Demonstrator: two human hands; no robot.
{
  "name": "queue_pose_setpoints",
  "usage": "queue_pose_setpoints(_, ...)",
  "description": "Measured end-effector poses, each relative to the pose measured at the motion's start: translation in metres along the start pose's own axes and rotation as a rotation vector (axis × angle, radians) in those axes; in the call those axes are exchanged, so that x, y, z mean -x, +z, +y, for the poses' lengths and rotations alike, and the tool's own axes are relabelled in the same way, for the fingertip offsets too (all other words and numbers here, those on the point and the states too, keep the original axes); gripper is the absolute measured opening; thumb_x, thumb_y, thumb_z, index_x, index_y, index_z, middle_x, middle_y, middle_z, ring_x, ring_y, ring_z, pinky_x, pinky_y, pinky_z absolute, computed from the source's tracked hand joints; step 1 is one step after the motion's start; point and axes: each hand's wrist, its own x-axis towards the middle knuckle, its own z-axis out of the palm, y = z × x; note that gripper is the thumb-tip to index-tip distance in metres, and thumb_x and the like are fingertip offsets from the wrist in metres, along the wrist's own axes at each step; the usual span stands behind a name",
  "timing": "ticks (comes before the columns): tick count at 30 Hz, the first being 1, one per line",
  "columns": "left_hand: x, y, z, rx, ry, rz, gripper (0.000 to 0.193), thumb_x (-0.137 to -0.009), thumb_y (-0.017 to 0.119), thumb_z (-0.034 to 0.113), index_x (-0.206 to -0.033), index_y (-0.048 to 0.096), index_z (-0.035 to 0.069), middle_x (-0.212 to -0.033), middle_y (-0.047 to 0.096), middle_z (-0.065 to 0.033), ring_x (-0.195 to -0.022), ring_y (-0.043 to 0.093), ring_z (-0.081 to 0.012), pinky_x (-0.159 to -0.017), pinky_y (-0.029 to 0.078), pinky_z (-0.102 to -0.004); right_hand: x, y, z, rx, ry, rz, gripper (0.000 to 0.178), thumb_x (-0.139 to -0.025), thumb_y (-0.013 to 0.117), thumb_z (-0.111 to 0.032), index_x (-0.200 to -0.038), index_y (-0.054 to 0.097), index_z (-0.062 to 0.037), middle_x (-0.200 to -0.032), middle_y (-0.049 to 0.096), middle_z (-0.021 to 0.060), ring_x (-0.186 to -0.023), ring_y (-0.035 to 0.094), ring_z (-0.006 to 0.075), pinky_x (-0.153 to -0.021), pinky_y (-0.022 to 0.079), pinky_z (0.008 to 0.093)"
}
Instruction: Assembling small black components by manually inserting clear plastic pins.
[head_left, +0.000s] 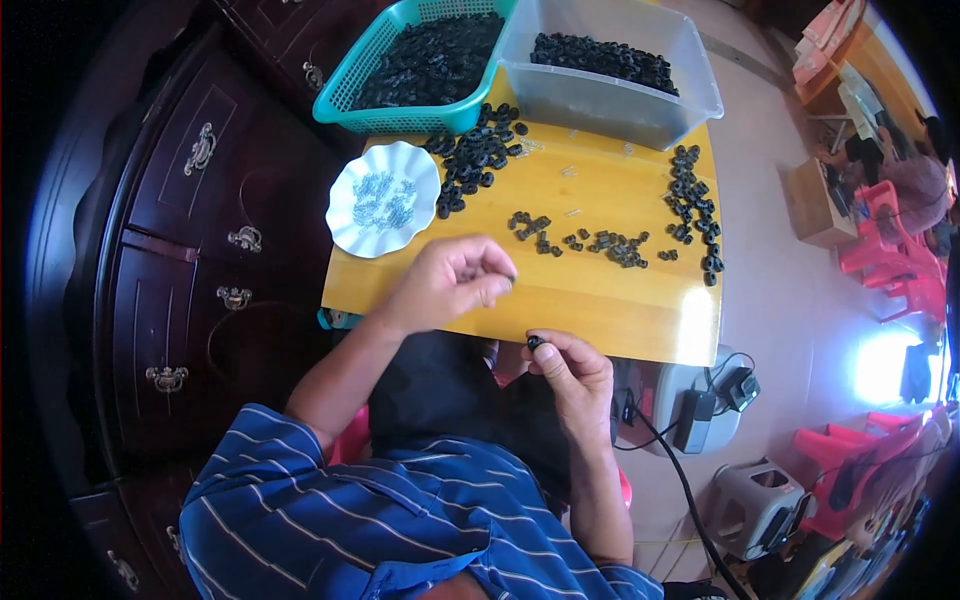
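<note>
Above the near part of the yellow table, my left hand [450, 283] is closed in a pinch. Something small and dark shows at its fingertips, too small to name. My right hand [577, 378] grips a small black round plastic part [535, 342] between thumb and forefinger, just off the table's front edge. A white scalloped dish [341, 212] beyond my left hand holds many small metal springs [384, 200]. Small black pieces [617, 247] lie scattered mid-table. Larger black rounded parts [478, 153] are heaped behind the dish, and a line of similar black parts [690, 200] runs along the right.
A teal basket [400, 122] and a translucent bin [620, 115], both with black parts inside, stand at the far side of the yellow table [480, 225]. Dark wooden drawers [200, 240] rise at left. Right of the table are a black cable [690, 500] and a grey stool [757, 505].
</note>
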Motion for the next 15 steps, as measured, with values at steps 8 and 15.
queue_pose_setpoints(8,0.023,0.017,-0.004,0.137,-0.081,-0.195,0.013,-0.095,0.061,0.001,-0.107,0.065,-0.001,-0.09,0.067,-0.0023,-0.075,0.062,-0.006,-0.069,0.052,-0.0222,-0.002,0.001,0.004,0.049,0.011,-0.01,0.021,-0.102,0.057,-0.011,-0.116,0.065,0.0033,-0.093,0.068,0.0051,-0.083,0.063,0.0112,-0.078,0.053,0.026)
queue_pose_setpoints(15,0.023,0.018,-0.006,0.175,-0.071,-0.24,0.007,-0.096,0.061,0.004,-0.103,0.06,0.002,-0.085,0.066,-0.0023,-0.075,0.062,-0.007,-0.069,0.052,-0.0223,-0.002,0.001,0.001,-0.01,0.029,-0.011,0.016,-0.102,0.058,-0.011,-0.11,0.062,0.0023,-0.091,0.067,0.0053,-0.081,0.063,0.0115,-0.078,0.053,0.0256)
